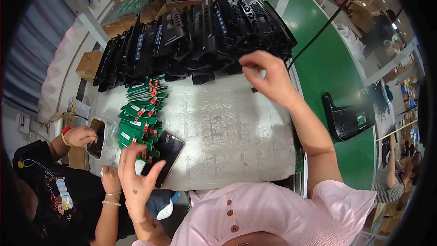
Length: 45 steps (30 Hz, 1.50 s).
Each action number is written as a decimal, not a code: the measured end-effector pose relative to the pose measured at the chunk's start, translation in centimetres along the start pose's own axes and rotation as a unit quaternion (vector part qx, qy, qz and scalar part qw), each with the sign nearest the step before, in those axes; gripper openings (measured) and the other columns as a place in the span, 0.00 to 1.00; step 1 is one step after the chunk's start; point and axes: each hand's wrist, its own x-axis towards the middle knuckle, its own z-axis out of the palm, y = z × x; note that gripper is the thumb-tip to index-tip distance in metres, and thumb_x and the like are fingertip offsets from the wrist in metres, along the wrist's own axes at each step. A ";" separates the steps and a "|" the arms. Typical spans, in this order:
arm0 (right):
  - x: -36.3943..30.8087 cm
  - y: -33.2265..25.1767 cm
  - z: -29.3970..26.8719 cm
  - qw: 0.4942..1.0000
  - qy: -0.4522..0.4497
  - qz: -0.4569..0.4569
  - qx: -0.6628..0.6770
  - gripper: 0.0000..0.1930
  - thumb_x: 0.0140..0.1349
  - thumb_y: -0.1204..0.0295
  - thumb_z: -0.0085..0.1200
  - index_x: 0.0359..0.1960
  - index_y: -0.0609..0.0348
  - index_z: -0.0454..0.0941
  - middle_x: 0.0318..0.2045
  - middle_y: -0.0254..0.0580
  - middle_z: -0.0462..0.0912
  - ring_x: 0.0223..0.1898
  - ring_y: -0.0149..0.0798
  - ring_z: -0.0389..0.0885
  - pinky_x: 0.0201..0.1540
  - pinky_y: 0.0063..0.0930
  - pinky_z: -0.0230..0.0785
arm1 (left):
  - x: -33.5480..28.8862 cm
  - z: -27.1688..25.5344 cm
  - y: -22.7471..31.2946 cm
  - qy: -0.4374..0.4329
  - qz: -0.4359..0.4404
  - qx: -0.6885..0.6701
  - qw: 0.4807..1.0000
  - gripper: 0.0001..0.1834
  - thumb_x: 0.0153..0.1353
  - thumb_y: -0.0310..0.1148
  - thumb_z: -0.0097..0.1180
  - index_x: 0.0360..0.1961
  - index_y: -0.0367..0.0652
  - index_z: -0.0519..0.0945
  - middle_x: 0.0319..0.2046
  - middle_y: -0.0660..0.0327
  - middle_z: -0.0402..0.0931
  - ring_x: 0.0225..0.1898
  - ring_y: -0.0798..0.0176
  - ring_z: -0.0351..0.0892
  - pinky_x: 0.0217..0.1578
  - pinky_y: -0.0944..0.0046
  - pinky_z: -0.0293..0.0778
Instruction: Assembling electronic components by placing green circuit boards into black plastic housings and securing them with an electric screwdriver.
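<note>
My left hand (135,175) is open, thumb and fingers apart, over the near end of a row of green circuit boards (132,134) with red and white parts on them. Close beside that hand lies a dark, flat phone-like slab (170,155). My right hand (273,79) is raised at the right of the table, its fingers bent with a gap to the thumb, and nothing shows in it. Just beyond it stands a row of black plastic housings (207,34), some with bluish round pieces along them.
At left a co-worker's hand (82,135) reaches to a box (97,143) of small dark pieces. The work table (223,127) has a pale wrapped top. Along the right runs a green conveyor belt (314,64) carrying a black curved housing (348,118). A thin black cable (325,25) slants above it.
</note>
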 end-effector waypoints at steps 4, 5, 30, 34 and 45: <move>6.1 1.7 -0.1 0.975 0.119 -0.120 -0.142 0.08 0.48 0.73 0.54 0.31 0.60 0.77 0.30 0.41 0.78 0.36 0.44 0.74 0.39 0.34 0.69 | 6.0 1.2 2.5 -0.019 0.168 -0.111 0.979 0.23 0.36 0.31 0.68 0.35 0.37 0.74 0.36 0.53 0.73 0.38 0.50 0.72 0.40 0.60 0.69; 7.6 2.4 -0.7 0.970 0.114 -0.107 -0.185 0.09 0.48 0.72 0.54 0.32 0.60 0.77 0.30 0.41 0.79 0.36 0.45 0.74 0.39 0.36 0.69 | 7.6 1.6 3.5 -0.030 0.202 -0.121 0.971 0.23 0.36 0.31 0.68 0.35 0.38 0.75 0.36 0.53 0.73 0.38 0.50 0.72 0.40 0.60 0.69; -15.4 -4.5 5.3 0.911 0.140 0.305 0.240 0.11 0.57 0.80 0.50 0.43 0.64 0.73 0.23 0.24 0.63 0.21 0.16 0.56 0.22 0.10 0.44 | 22.7 7.7 -2.8 -0.021 0.106 -0.263 0.959 0.09 0.52 0.34 0.57 0.30 0.39 0.80 0.21 0.61 0.77 0.25 0.72 0.75 0.28 0.71 0.70; -17.9 -6.6 7.0 0.835 0.031 0.426 0.346 0.16 0.59 0.78 0.47 0.49 0.64 0.67 0.25 0.30 0.69 0.19 0.23 0.72 0.20 0.17 0.66 | 27.8 5.0 -8.6 0.127 0.005 -0.079 0.989 0.15 0.52 0.43 0.55 0.29 0.42 0.81 0.25 0.55 0.79 0.31 0.56 0.79 0.34 0.63 0.72; -10.9 -2.2 4.7 0.993 -0.061 0.042 -0.094 0.18 0.46 0.77 0.56 0.42 0.62 0.72 0.42 0.50 0.74 0.45 0.51 0.70 0.50 0.40 0.62 | 29.1 4.6 -10.3 0.004 0.027 0.047 0.999 0.12 0.44 0.34 0.52 0.23 0.34 0.73 0.25 0.44 0.74 0.31 0.44 0.73 0.34 0.55 0.69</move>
